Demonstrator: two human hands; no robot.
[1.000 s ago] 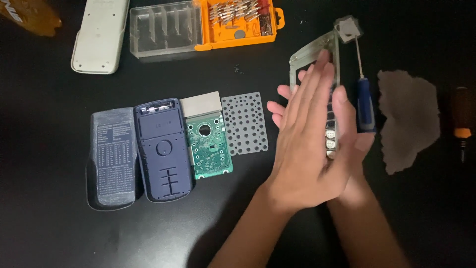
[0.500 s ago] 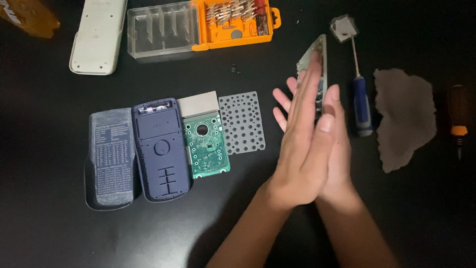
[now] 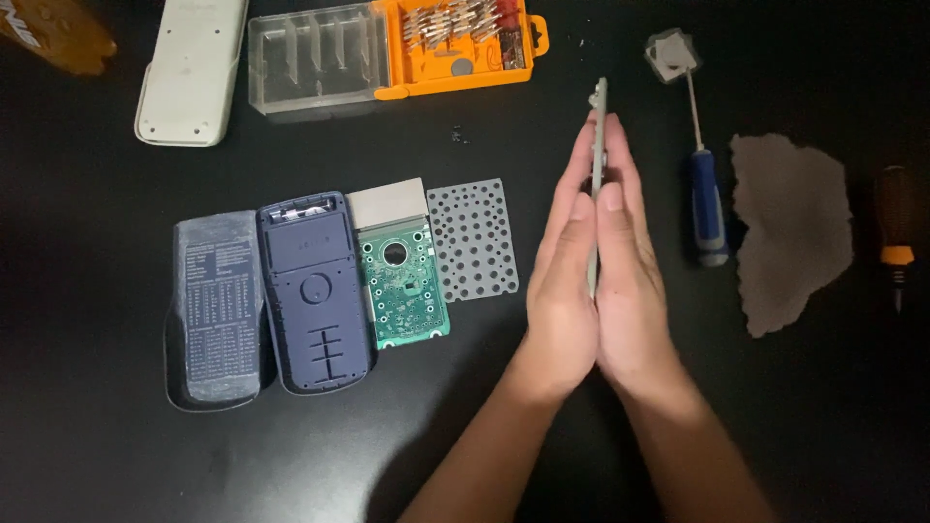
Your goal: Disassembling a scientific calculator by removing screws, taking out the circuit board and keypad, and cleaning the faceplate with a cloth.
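Right now both hands are pressed palm to palm over the black bench [image 3: 116, 455], w/ a thin grey plastic panel [image 3: 600, 116] clamped edge-on between them. Left hand [image 3: 562, 281] & right hand [image 3: 630, 281] have fingers straight and closed flat on the panel; its top end sticks up past the fingertips, lower part hidden btwn the palms.

Left of the hands, laid in a row: grey perforated rubber sheet [image 3: 473, 240], green circuit board [image 3: 404, 295] w/ a silver-grey rectangular plate [image 3: 387, 202] touching its top edge, dark blue plastic back shell [image 3: 313, 291], then a blue-grey slide cover w/ printed table [image 3: 215, 310].

Right of the hands: blue-handled screwdriver [image 3: 706, 199], its tip end at a small grey square piece [image 3: 671, 53]; a ragged grey foam-like scrap [image 3: 790, 232]; an orange-and-black screwdriver [image 3: 896, 237] near the edge.

Far side: orange bit case w/ clear lid open [image 3: 387, 53], white plastic device shell [image 3: 189, 68].
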